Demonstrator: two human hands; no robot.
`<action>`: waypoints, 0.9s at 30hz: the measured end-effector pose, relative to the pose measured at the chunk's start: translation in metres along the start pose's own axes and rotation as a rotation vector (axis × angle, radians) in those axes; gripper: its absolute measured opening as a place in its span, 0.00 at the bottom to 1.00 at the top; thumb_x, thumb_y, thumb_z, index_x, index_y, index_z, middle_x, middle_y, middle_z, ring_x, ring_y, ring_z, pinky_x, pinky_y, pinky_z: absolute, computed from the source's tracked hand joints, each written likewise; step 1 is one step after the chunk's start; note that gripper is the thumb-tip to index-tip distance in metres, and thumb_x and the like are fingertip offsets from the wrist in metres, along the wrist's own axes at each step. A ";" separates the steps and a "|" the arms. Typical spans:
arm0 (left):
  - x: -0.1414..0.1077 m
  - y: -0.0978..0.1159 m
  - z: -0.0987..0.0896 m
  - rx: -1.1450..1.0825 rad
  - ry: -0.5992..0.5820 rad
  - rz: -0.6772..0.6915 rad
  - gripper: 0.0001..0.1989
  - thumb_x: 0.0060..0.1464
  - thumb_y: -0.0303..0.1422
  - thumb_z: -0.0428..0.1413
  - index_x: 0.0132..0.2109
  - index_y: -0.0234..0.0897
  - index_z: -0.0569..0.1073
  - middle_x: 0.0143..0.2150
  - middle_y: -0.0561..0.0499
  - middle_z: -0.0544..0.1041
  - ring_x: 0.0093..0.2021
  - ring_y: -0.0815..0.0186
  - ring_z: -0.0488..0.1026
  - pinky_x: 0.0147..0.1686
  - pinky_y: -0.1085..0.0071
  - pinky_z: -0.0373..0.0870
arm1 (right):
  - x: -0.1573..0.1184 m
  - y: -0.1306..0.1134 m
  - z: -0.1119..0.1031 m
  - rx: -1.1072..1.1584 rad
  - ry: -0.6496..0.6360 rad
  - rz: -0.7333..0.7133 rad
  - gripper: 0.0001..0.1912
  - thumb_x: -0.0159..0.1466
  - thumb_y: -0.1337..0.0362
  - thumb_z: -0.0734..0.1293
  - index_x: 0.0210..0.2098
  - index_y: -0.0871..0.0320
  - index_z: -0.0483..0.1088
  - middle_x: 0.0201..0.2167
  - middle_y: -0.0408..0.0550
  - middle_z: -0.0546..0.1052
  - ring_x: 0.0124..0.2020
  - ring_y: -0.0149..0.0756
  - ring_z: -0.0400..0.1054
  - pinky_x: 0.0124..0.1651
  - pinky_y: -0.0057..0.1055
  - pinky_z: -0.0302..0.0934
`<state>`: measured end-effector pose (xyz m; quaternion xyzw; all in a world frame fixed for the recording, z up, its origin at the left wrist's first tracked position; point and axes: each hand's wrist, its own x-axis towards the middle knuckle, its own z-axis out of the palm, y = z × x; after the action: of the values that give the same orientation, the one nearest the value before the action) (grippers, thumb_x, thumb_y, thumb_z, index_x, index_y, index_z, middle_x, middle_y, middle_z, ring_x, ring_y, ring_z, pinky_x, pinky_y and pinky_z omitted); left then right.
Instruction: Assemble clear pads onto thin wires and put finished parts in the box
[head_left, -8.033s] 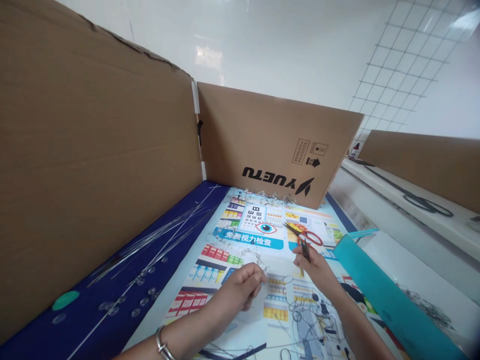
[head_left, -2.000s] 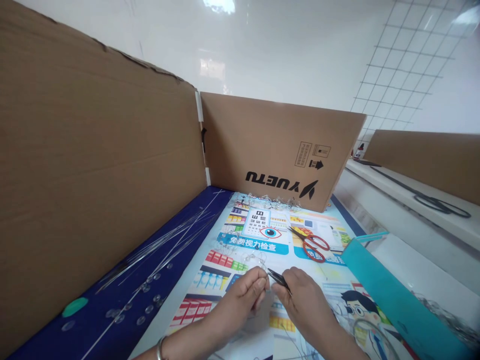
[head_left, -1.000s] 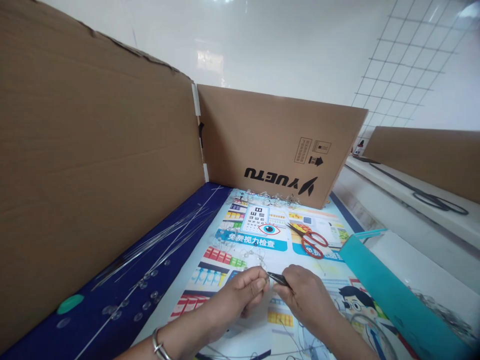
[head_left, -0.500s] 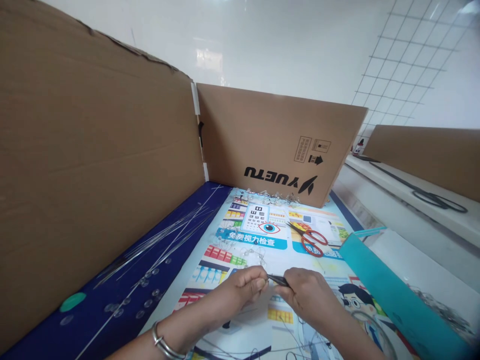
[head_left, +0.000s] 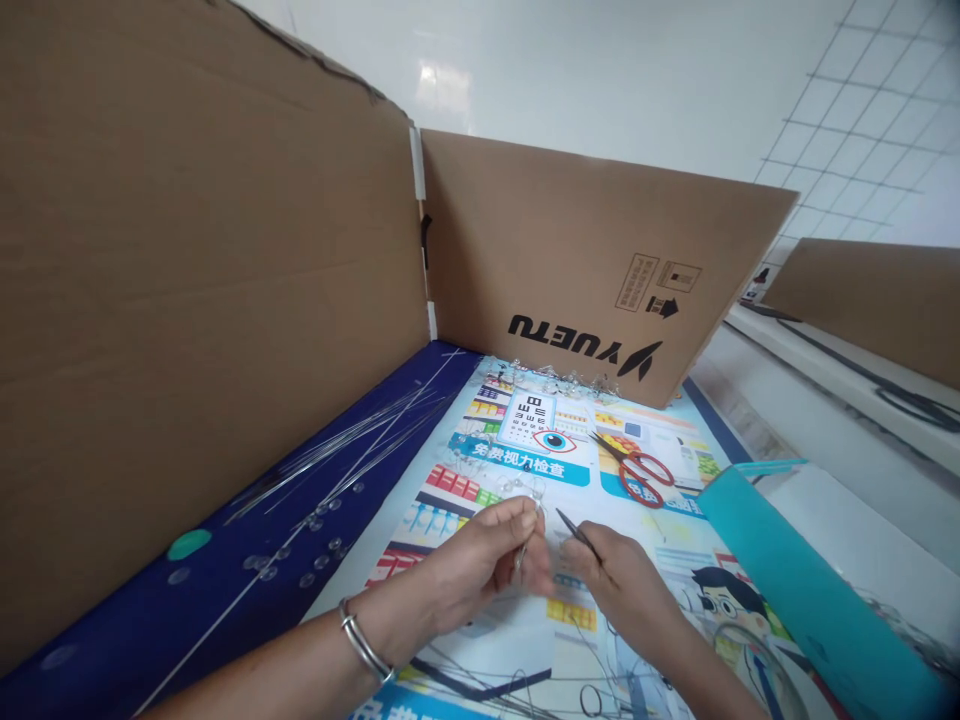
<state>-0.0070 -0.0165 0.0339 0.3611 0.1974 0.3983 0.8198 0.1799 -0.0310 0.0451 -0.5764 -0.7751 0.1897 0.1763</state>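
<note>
My left hand (head_left: pixel 487 555) is closed, thumb against forefinger, on a thin wire piece (head_left: pixel 520 560); some of its fingers are blurred and hide most of the piece. My right hand (head_left: pixel 626 580) grips dark-tipped pliers (head_left: pixel 576 528), whose jaws point up and left, a short gap away from the left hand. Just beyond the left fingertips lie wire loops with clear beads (head_left: pixel 521 487). Loose wires and rings (head_left: pixel 591 698) lie on the printed sheet (head_left: pixel 517 655) below the hands.
Red-handled scissors (head_left: pixel 637 475) lie ahead to the right. A teal box (head_left: pixel 810 590) with wire pieces stands at right. Long straight wires (head_left: pixel 337 450) and clear round beads (head_left: pixel 262 563) lie on blue cloth at left. Cardboard walls (head_left: pixel 585 230) enclose the back and left.
The pliers have come away from the left fingertips, and both hands are farther apart. My left hand has turned, with fingers now spread lower. The whole view has shifted slightly.
</note>
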 end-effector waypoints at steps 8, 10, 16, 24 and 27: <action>-0.003 0.002 0.011 -0.127 0.220 0.122 0.10 0.57 0.37 0.52 0.35 0.34 0.66 0.32 0.48 0.74 0.31 0.67 0.74 0.31 0.74 0.69 | -0.008 -0.015 0.024 0.196 0.183 -0.030 0.14 0.55 0.56 0.68 0.25 0.57 0.60 0.21 0.38 0.65 0.23 0.30 0.59 0.26 0.25 0.52; -0.005 -0.001 0.014 -0.154 0.231 0.107 0.09 0.56 0.37 0.53 0.35 0.35 0.66 0.32 0.49 0.74 0.29 0.70 0.73 0.30 0.75 0.69 | -0.010 -0.015 0.028 0.141 0.241 -0.113 0.17 0.53 0.53 0.69 0.24 0.57 0.59 0.22 0.39 0.65 0.24 0.31 0.59 0.27 0.26 0.53; -0.006 -0.008 0.018 -0.200 0.243 0.059 0.10 0.55 0.38 0.54 0.35 0.36 0.65 0.32 0.49 0.73 0.28 0.69 0.72 0.25 0.76 0.68 | -0.011 -0.007 0.038 0.089 0.321 -0.203 0.20 0.54 0.47 0.67 0.27 0.58 0.62 0.24 0.43 0.67 0.27 0.34 0.63 0.29 0.27 0.56; -0.006 -0.007 0.020 -0.121 0.321 0.102 0.08 0.57 0.37 0.52 0.35 0.36 0.64 0.33 0.49 0.74 0.34 0.68 0.73 0.34 0.73 0.69 | -0.011 -0.010 0.035 0.046 0.354 -0.261 0.17 0.59 0.50 0.63 0.27 0.57 0.61 0.24 0.43 0.66 0.26 0.33 0.62 0.30 0.27 0.54; -0.007 -0.002 0.020 -0.043 0.343 0.201 0.08 0.58 0.37 0.51 0.36 0.36 0.63 0.36 0.48 0.74 0.38 0.66 0.74 0.42 0.68 0.68 | -0.012 -0.012 0.029 -0.025 0.307 -0.263 0.17 0.61 0.50 0.60 0.26 0.57 0.60 0.22 0.41 0.66 0.25 0.32 0.60 0.28 0.27 0.51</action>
<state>0.0015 -0.0314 0.0459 0.2883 0.2884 0.5381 0.7377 0.1587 -0.0479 0.0257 -0.4947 -0.8099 0.0652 0.3083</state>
